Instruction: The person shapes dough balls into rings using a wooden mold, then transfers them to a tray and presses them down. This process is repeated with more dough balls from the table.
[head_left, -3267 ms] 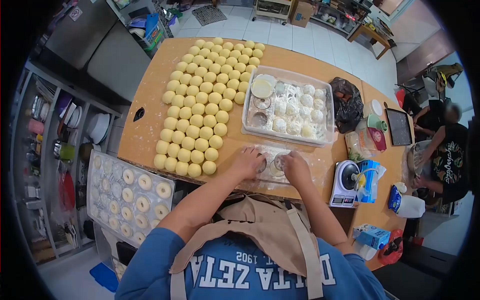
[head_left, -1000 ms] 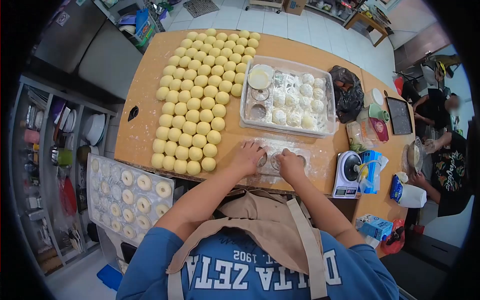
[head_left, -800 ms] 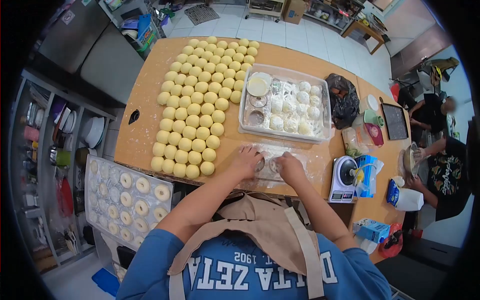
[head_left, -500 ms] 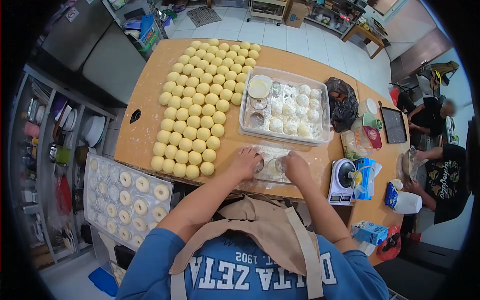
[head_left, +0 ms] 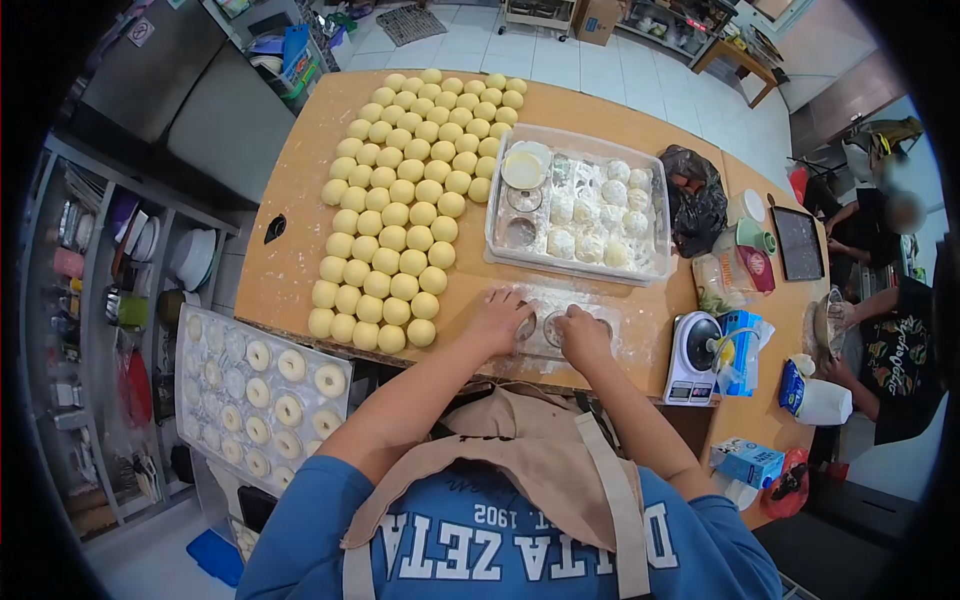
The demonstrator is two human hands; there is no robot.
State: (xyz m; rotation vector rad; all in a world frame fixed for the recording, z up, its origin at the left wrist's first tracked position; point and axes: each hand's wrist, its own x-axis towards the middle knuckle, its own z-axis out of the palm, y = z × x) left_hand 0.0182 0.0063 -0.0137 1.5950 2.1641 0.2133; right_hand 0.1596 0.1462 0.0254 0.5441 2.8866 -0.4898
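Drew the right hand (head_left: 583,335) in toward the left hand (head_left: 497,320), closing over the dough round (head_left: 551,326) seen open a moment earlier. Pressed it on the floured table (head_left: 632,322), lower centre of frame; grip impossible to tell. Probably mid-shaping.

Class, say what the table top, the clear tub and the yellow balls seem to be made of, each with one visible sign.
Table top: wood or wood-look laminate, by its matt tan face dusted with white.
Clear tub: plastic, by its see-through walls and rounded rim.
Yellow balls: likely soft dough, by their smooth, matt, rounded look.
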